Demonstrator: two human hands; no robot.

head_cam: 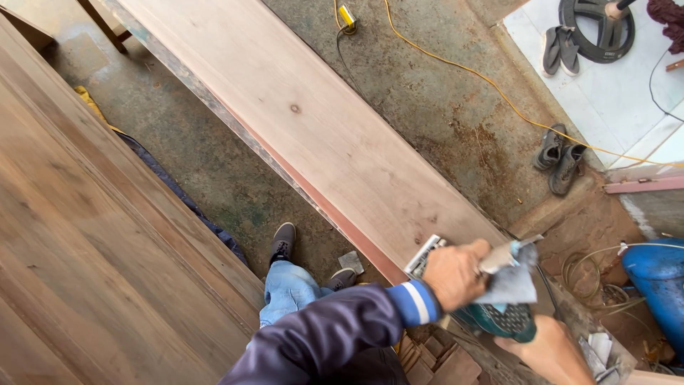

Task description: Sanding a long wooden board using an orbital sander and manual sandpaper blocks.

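Observation:
A long pale wooden plank (pixel 320 135) runs diagonally from the top left down to my hands. At its near end sits a teal power sander (pixel 502 321), its metal pad (pixel 425 257) resting on the board. My left hand (pixel 454 274), in a navy sleeve with a blue and white cuff, presses on top of the sander's front and also pinches a grey piece of cloth or paper (pixel 514 281). My right hand (pixel 552 351) grips the sander's rear body from below at the bottom right; its fingers are partly hidden.
Stacked brown planks (pixel 92 242) fill the left side. My feet in dark shoes (pixel 283 242) stand on the concrete floor. A yellow cable (pixel 463 68), a pair of grey shoes (pixel 560 160), a blue drum (pixel 659 285), a coiled hose (pixel 581 274) and small wood blocks (pixel 434 360) lie around.

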